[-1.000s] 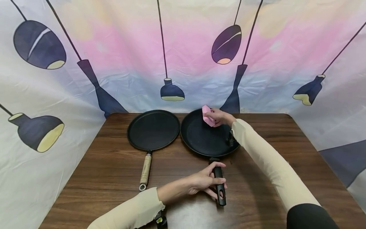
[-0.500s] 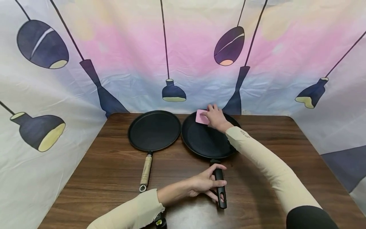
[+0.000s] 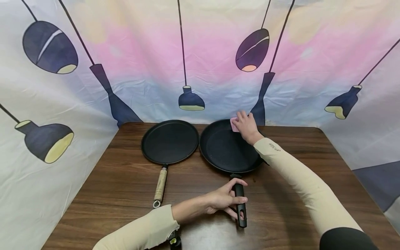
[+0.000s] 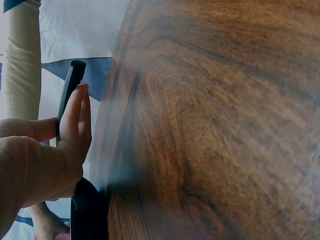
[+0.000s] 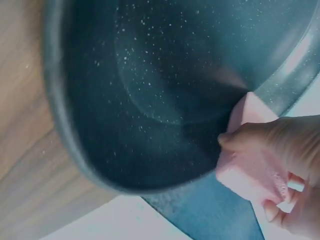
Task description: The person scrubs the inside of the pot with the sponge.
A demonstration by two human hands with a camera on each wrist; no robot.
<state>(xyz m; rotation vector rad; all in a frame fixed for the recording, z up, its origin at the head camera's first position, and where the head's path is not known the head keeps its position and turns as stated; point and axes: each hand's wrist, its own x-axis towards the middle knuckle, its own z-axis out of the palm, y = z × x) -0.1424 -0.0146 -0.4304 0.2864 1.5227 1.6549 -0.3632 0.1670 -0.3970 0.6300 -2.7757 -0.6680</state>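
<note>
A deep black frying pan [image 3: 225, 152] lies on the table with its black handle [image 3: 240, 194] toward me. My left hand [image 3: 223, 199] grips that handle; in the left wrist view the thumb and fingers [image 4: 75, 120] close around it from both sides. At the pan's far side, my right hand [image 3: 247, 126] holds a pink sponge [image 3: 234, 124] against the inner wall. The right wrist view shows the sponge [image 5: 252, 160] pinched between thumb and fingers at the pan's rim. Small pale specks dot the pan's dark inside [image 5: 150, 75].
A flat black griddle pan [image 3: 170, 142] with a wooden handle [image 3: 160, 184] lies just left of the frying pan, their rims side by side. The brown wooden table [image 3: 118, 187] ends at a cloth backdrop [image 3: 150, 97] printed with lamps.
My right hand has moved the sponge along the far part of the frying pan, first left, then right. The left hand keeps its grip on the handle.
</note>
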